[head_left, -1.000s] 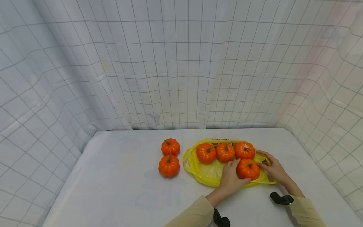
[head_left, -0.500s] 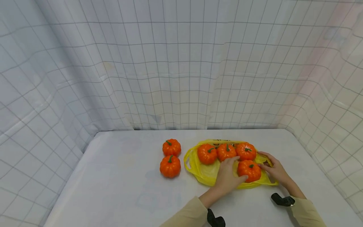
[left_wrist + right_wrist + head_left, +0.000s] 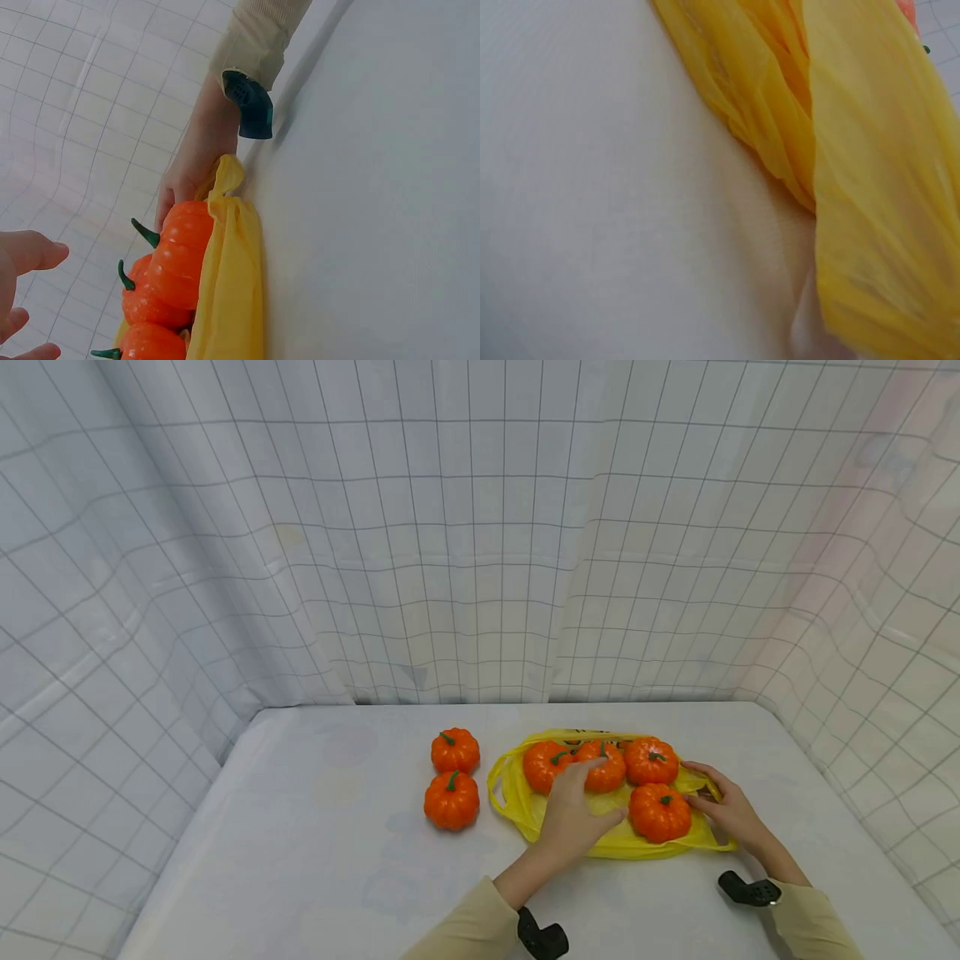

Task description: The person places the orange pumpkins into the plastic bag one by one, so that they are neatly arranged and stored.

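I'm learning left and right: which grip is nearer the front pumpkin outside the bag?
The left grip, right of that pumpkin; the right grip is farther, at the right edge of the bag.

White table. Yellow plastic bag [image 3: 519, 797] on it, right side. Front pumpkin [image 3: 451, 802] and rear pumpkin [image 3: 454, 752] left of bag

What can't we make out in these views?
Head: black lettering on the yellow bag, too small to read and partly behind pumpkins.
Left wrist: most of the left grip, cut off by the left edge.
Left wrist: right grip fingertips, partly behind a pumpkin.
Right wrist: pale patch, blurred.
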The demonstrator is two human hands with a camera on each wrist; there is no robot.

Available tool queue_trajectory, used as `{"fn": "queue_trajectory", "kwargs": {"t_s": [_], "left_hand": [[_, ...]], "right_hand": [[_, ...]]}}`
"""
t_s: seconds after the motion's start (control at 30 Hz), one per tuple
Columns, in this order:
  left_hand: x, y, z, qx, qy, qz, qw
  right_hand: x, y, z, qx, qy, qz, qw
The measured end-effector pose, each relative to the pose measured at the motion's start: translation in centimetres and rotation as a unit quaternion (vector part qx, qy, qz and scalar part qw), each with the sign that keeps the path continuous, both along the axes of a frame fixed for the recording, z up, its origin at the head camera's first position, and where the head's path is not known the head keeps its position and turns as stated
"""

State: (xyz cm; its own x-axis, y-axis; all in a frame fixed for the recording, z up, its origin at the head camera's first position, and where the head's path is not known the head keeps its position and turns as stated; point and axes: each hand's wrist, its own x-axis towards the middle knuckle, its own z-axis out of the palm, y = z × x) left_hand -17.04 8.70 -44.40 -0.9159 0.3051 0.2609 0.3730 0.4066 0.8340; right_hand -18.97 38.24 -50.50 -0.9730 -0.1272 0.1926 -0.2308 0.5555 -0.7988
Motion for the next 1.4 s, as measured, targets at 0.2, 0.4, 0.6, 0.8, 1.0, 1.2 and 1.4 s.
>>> {"fn": "queue_trajectory", "kwargs": {"t_s": [0.2,0.4,0.6,0.8,1.0,1.2,1.4], "left_hand": [[-0.4,-2.1,0.6,0.012,0.017,0.015,0.9997],[-1.1,-4.3,1.3,0.041,0.007,0.029,0.9987],[-1.2,-6.4,1.7,0.032,0.002,0.049,0.9983],[-1.0,-8.5,1.3,0.016,0.002,0.082,0.9965],[-1.0,-10.4,0.9,0.031,0.03,0.1,0.9941],[-1.0,-12.2,0.6,0.04,0.05,0.117,0.9911],[-1.0,-14.1,0.1,0.037,0.054,0.153,0.986]], "right_hand": [[-0.2,0.2,-0.3,-0.001,0.001,-0.004,1.0],[-0.3,0.2,-0.3,-0.003,0.007,0.0,1.0],[-0.3,0.2,0.0,0.009,0.004,-0.009,1.0],[-0.3,0.5,-0.2,0.005,-0.002,-0.004,1.0],[-0.2,0.5,0.0,0.009,-0.01,-0.01,1.0],[-0.1,0.5,0.4,0.014,-0.021,-0.011,1.0],[-0.1,0.9,0.3,0.001,-0.05,-0.014,0.999]]}}
